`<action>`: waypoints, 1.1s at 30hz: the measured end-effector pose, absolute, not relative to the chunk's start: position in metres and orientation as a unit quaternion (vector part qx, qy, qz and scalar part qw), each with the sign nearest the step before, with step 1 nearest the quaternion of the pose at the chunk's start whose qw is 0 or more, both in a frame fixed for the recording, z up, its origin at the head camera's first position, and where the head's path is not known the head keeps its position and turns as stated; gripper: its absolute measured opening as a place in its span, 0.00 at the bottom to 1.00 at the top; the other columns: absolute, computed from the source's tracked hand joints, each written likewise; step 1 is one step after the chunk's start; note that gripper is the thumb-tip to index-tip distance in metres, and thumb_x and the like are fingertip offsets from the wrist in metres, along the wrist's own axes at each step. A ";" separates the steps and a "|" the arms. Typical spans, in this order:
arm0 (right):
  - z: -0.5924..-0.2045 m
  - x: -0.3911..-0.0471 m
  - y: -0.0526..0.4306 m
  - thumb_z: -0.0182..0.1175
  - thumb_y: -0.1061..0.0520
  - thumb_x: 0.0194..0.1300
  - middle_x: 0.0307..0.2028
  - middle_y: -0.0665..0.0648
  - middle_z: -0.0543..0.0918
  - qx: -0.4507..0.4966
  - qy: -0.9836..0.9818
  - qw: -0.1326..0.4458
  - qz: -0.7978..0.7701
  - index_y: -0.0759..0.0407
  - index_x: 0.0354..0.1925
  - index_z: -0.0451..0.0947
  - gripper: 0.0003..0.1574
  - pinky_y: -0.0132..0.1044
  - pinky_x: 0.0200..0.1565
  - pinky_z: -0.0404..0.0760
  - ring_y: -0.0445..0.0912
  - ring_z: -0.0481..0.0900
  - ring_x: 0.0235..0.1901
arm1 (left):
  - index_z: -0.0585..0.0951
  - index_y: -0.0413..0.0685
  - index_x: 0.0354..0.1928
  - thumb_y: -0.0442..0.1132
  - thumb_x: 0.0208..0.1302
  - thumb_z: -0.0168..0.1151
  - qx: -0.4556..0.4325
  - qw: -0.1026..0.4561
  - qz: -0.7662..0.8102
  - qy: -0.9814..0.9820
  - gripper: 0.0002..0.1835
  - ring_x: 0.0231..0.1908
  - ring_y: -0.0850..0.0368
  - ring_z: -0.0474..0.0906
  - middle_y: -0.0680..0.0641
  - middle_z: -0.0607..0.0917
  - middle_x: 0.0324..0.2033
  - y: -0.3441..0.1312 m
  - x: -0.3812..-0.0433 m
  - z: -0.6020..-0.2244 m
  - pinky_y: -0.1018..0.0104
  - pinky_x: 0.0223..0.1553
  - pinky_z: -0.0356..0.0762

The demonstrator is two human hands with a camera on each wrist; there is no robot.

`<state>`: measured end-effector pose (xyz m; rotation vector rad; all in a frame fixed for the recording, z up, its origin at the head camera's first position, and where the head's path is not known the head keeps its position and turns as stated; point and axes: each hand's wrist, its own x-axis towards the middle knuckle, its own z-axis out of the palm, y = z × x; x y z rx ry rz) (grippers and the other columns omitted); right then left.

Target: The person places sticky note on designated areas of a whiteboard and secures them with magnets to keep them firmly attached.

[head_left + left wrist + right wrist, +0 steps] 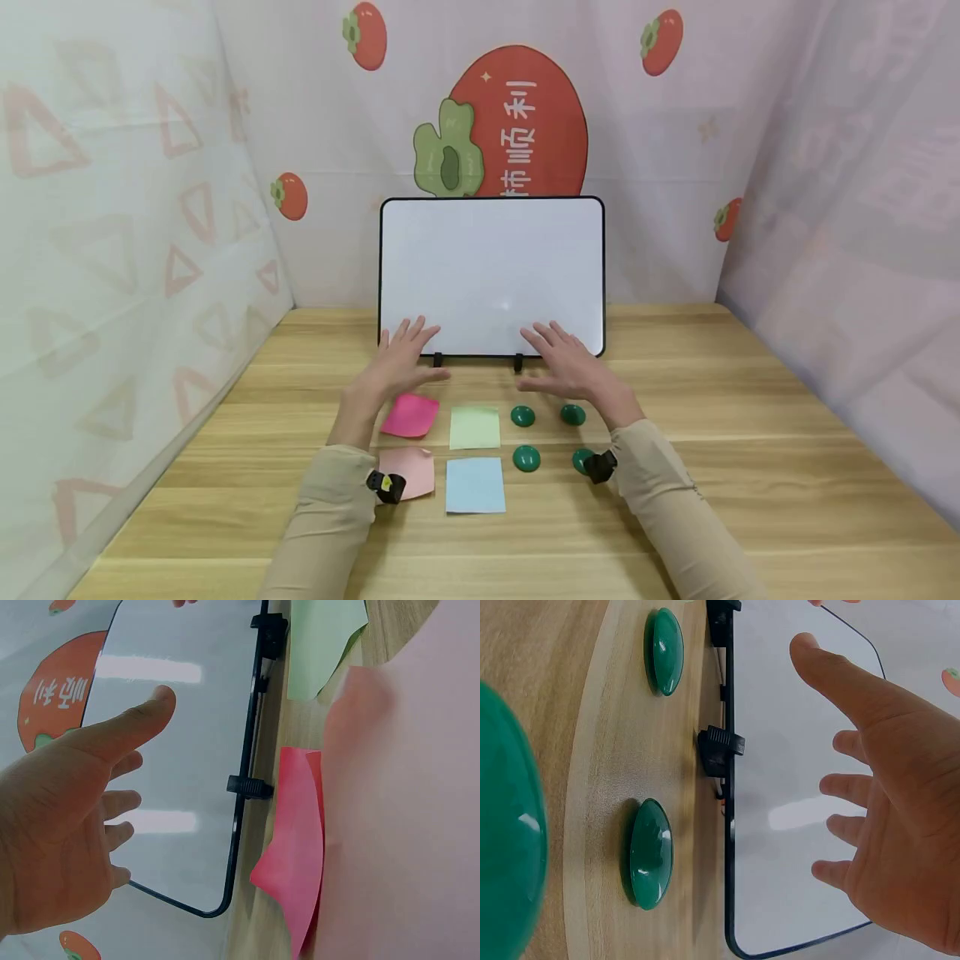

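A blank whiteboard point(491, 267) with a black frame stands upright at the back of the table. My left hand point(397, 362), fingers spread and holding nothing, hovers in front of its lower left part. Opposite it, my right hand point(566, 365) is spread the same way before the lower right part. Below the left hand lie a hot pink sticky note point(410, 415) and a light pink one point(408, 472). A pale green note point(475, 427) and a blue note point(476, 485) are beside them. Several round green magnets point(651, 853) sit nearer the right hand, one point(582, 461) partly hidden by the wrist camera.
Black clip feet point(518, 362) support the board's bottom edge on the wooden table point(750, 467). A printed curtain point(660, 150) hangs behind, with more cloth point(112, 250) along both sides.
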<state>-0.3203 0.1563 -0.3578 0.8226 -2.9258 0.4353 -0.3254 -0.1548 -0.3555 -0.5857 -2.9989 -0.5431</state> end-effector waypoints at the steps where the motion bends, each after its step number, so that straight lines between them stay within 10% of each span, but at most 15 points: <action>1: -0.358 -0.320 0.156 0.64 0.33 0.63 0.77 0.65 0.53 0.271 -0.952 0.035 0.141 0.55 0.78 0.50 0.58 0.64 0.72 0.52 0.65 0.45 0.76 | 0.55 0.49 0.77 0.59 0.64 0.64 -0.193 0.018 -0.178 -0.965 0.47 0.77 0.35 0.36 0.37 0.46 0.78 -0.156 -0.326 -0.355 0.33 0.73 0.30; 33: -0.356 -0.322 0.155 0.65 0.40 0.65 0.58 0.63 0.75 0.329 -0.931 -0.045 0.151 0.55 0.74 0.61 0.47 0.53 0.56 0.75 0.58 0.73 0.56 | 0.70 0.36 0.68 0.44 0.68 0.63 -0.198 -0.069 -0.296 -0.932 0.31 0.65 0.37 0.70 0.34 0.73 0.65 -0.191 -0.331 -0.356 0.43 0.66 0.66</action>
